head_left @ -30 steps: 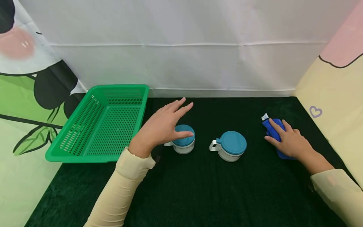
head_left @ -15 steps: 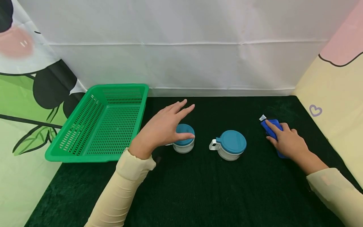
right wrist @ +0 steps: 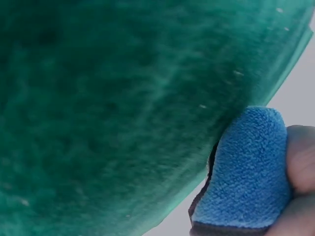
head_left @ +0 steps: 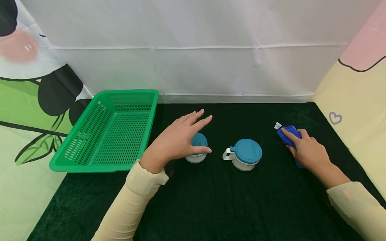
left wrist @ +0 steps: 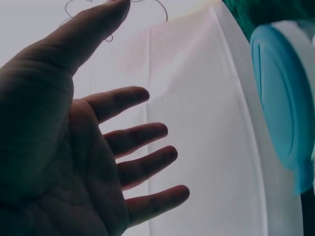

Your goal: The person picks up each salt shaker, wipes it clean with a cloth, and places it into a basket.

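In the head view my right hand (head_left: pixel 310 152) grips a blue terry-covered scrub sponge (head_left: pixel 289 134) with a white tag at its far end. The right wrist view shows the fuzzy sponge (right wrist: pixel 246 172) with its dark edging, pinched by fingers at the lower right. My left hand (head_left: pixel 173 142) is spread, fingers extended, above a small white jar with a blue lid (head_left: pixel 199 139), partly hiding it. A second white jar with a blue lid and side handle (head_left: pixel 247 152) stands between the hands. The left wrist view shows the bare palm (left wrist: pixel 74 142) and a blue lid (left wrist: pixel 283 98).
A green slotted plastic basket (head_left: pixel 120 137) stands at the back left, to the left of my left hand. Dark green cloth (head_left: pixel 226 207) covers the table. A white backdrop (head_left: pixel 205 67) rises behind, with printed cloth walls on both sides.
The right hand has closed its fingers round the sponge, which has shifted slightly left. The left hand has drifted a little right and nearer, covering more of the left jar.
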Tool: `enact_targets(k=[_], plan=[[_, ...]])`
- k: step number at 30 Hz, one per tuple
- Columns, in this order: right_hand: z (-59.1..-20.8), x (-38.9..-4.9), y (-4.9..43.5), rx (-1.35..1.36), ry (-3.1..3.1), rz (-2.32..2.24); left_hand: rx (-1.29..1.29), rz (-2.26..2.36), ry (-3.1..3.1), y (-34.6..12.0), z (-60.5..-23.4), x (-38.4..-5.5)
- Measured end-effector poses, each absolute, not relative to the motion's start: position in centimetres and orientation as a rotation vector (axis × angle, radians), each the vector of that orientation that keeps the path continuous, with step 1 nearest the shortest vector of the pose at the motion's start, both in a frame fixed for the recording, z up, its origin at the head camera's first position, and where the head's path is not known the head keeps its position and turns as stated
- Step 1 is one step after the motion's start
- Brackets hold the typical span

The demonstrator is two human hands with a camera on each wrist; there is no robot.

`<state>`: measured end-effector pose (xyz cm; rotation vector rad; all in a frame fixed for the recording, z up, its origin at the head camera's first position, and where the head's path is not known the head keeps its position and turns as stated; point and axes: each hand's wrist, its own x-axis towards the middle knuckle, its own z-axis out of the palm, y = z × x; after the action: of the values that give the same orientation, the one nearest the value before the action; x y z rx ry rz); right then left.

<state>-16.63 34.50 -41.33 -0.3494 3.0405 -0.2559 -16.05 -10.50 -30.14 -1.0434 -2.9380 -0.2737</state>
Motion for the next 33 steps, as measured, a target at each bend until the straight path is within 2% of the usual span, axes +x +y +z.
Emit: enact_targets(k=[8,20,25,33], plan=[[-39.4,-16.8,34.6,-0.270,3.077,-0.354,-1.190,-0.412,-2.903,-8.6,-31.5,-15.5],[-36.8,-16.5,33.6,-0.253,3.170,-0.430,-1.174,-0.874,-2.906,-6.0,-33.4,-14.8],[-36.2,-16.4,33.1,-0.280,3.192,-0.430,-1.240,-1.039,-2.937,-4.8,-35.3,-14.8],[-35.7,-16.1,32.5,-0.304,3.202,-0.429,-1.206,-1.144,-3.079,-3.4,-39.0,-15.2]])
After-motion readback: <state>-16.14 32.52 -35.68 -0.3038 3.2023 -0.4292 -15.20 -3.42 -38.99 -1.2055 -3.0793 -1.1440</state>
